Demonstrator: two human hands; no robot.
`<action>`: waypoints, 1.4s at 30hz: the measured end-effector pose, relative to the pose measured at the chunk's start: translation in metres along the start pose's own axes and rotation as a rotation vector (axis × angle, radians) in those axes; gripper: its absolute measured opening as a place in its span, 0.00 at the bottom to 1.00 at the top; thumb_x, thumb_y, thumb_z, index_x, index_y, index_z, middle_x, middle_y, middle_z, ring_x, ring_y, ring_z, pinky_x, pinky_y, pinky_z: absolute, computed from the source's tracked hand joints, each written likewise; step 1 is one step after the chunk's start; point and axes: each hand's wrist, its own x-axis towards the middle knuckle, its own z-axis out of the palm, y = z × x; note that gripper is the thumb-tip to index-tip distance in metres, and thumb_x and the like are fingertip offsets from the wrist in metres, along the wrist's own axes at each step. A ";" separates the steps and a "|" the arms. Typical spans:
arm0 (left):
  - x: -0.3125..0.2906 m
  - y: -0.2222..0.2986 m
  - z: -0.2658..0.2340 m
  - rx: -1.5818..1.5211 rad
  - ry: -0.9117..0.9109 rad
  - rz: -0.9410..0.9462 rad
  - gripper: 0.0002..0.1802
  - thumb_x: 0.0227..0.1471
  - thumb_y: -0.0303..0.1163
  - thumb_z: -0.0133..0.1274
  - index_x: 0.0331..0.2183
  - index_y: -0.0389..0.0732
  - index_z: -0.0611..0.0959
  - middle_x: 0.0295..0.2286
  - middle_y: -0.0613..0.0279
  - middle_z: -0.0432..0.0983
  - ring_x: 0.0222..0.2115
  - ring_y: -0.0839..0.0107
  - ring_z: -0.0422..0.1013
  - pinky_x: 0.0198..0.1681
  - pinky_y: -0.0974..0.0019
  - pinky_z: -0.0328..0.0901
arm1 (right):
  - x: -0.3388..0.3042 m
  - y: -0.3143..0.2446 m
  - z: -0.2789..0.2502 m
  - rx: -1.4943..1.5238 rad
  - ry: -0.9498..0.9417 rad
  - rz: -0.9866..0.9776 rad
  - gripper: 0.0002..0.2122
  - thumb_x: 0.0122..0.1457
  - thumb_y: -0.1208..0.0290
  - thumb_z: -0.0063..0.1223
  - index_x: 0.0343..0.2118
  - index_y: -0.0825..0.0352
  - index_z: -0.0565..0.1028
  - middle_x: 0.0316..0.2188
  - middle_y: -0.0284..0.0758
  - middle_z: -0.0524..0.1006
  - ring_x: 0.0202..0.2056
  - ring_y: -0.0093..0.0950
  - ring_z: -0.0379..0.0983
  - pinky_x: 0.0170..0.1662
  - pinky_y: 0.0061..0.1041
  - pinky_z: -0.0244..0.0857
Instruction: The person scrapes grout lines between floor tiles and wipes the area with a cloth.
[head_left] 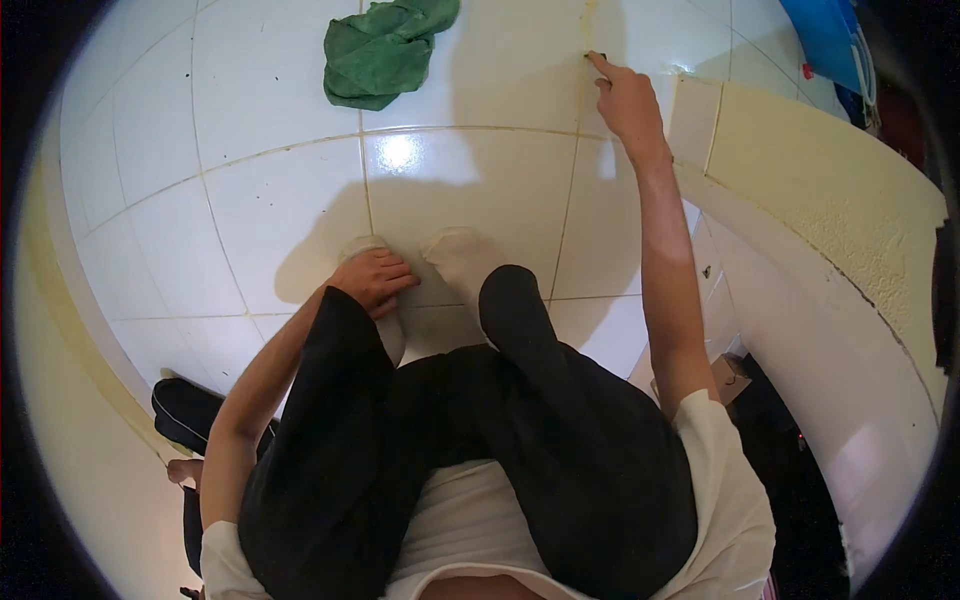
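Note:
I squat on a white tiled floor [270, 190] with yellowish joints. My right hand [630, 108] reaches far forward, its index finger stretched along a joint between tiles. A tiny dark thing shows at its fingertips; the other fingers are curled, and I cannot make out what they hold. My left hand [378, 278] lies over my left foot in a pale sock [362, 245], its fingers loosely spread and holding nothing. A crumpled green cloth [375, 62] lies on the tiles ahead, left of my right hand and apart from it.
A cream-topped low wall [800, 165] curves along the right. Beyond it, at the upper right, stands a blue plastic thing [825, 40]. A black item like a bag or shoe [185, 412] lies by the left wall. A small brown box [733, 378] sits near my right elbow.

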 end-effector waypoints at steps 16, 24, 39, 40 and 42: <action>0.007 -0.002 -0.002 0.028 0.016 0.047 0.26 0.36 0.30 0.60 0.43 0.40 0.79 0.36 0.61 0.73 0.40 0.62 0.69 0.45 0.59 0.66 | -0.003 0.003 -0.009 -0.050 0.063 -0.038 0.20 0.53 0.78 0.52 0.50 0.56 0.81 0.36 0.44 0.82 0.40 0.45 0.78 0.44 0.42 0.73; 0.003 -0.003 0.000 0.018 0.028 0.039 0.25 0.36 0.30 0.59 0.43 0.40 0.79 0.37 0.61 0.73 0.40 0.61 0.70 0.45 0.58 0.66 | 0.009 0.006 -0.011 -0.114 -0.017 -0.052 0.19 0.53 0.78 0.52 0.48 0.56 0.82 0.40 0.43 0.81 0.42 0.45 0.78 0.46 0.42 0.73; 0.002 -0.004 0.003 0.024 -0.004 0.029 0.27 0.36 0.31 0.61 0.44 0.41 0.79 0.37 0.62 0.74 0.41 0.62 0.70 0.47 0.59 0.66 | -0.067 -0.010 -0.025 0.100 0.056 0.259 0.17 0.67 0.60 0.48 0.55 0.59 0.76 0.35 0.50 0.80 0.39 0.48 0.77 0.39 0.43 0.70; 0.003 -0.002 -0.001 0.027 -0.001 0.028 0.27 0.36 0.31 0.61 0.44 0.41 0.79 0.37 0.62 0.74 0.41 0.62 0.70 0.48 0.59 0.66 | -0.073 -0.008 -0.018 0.123 0.085 0.255 0.17 0.67 0.61 0.48 0.54 0.61 0.76 0.35 0.50 0.80 0.38 0.48 0.77 0.39 0.43 0.70; 0.005 0.000 -0.003 0.027 0.002 0.031 0.27 0.36 0.31 0.61 0.44 0.41 0.79 0.37 0.62 0.74 0.41 0.62 0.70 0.47 0.59 0.66 | -0.083 0.002 0.000 0.185 0.171 0.210 0.16 0.67 0.64 0.49 0.53 0.65 0.76 0.32 0.50 0.79 0.33 0.44 0.74 0.36 0.39 0.68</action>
